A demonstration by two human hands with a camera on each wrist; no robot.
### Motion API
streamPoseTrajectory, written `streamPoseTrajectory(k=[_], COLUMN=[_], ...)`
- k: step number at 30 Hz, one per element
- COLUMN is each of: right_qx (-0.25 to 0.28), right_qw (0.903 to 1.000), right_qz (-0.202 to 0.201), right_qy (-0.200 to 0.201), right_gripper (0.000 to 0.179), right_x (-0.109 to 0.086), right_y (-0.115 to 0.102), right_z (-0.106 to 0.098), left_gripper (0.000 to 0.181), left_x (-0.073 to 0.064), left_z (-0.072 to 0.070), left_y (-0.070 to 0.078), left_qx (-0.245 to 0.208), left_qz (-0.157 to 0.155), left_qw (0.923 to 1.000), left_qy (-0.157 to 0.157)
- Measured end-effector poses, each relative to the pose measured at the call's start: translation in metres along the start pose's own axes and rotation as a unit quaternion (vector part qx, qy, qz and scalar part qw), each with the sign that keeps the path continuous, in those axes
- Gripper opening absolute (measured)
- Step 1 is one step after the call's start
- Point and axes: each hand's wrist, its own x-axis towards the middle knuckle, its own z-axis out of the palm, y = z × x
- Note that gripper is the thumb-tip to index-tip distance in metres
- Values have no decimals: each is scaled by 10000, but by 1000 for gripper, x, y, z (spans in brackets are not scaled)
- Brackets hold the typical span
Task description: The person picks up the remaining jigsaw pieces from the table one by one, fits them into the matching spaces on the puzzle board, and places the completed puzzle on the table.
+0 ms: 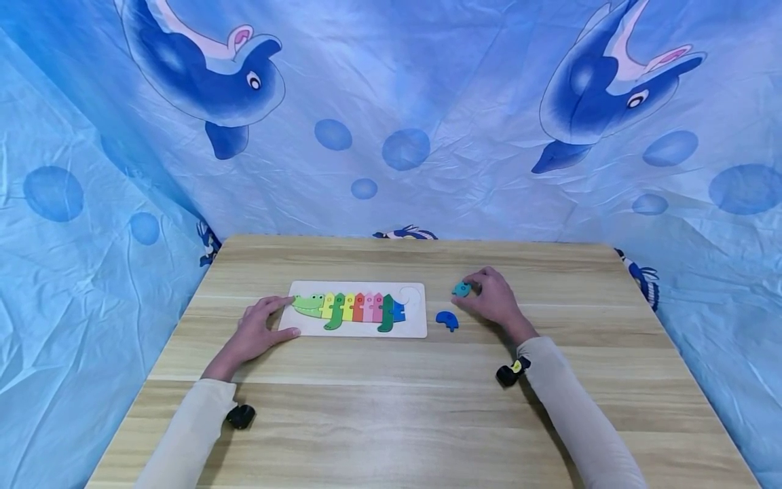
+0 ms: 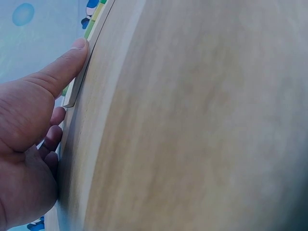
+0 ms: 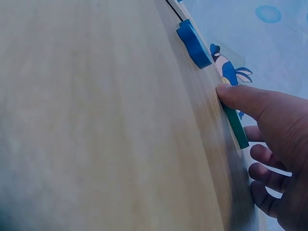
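A pale wooden puzzle board (image 1: 360,329) lies on the table, bearing a crocodile (image 1: 308,305) of colored puzzle pieces. An outlined curl at its right end, beside a blue piece (image 1: 398,311), holds no piece. My left hand (image 1: 259,329) rests against the board's left end, index finger near the crocodile's snout and thumb at the near corner. Right of the board, my right hand (image 1: 491,299) pinches a teal puzzle piece (image 1: 461,289) between thumb and fingers; its edge looks green in the right wrist view. Nearer me lies a loose blue puzzle piece (image 1: 447,320).
A wood-grain table (image 1: 379,421) spreads under both forearms. Blue cloth (image 1: 476,190) printed with dolphins hangs behind it and at both sides. Each wrist wears a small black camera, one at the left cuff (image 1: 241,416) and one at the right cuff (image 1: 508,375).
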Motion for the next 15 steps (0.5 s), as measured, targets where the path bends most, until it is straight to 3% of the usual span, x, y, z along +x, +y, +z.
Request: streamPoseTrajectory(k=[15], right_qx=[-30], right_qw=[9995], right_qz=[-263], right_qy=[167], right_gripper=[58], right_x=[0], right_y=[4], right_z=[-10], left_gripper=[81], left_x=[0], left_z=[1], left_y=[-1], left_qx=[-39], left_qz=[27], left_qw=[10000], left_qy=[28])
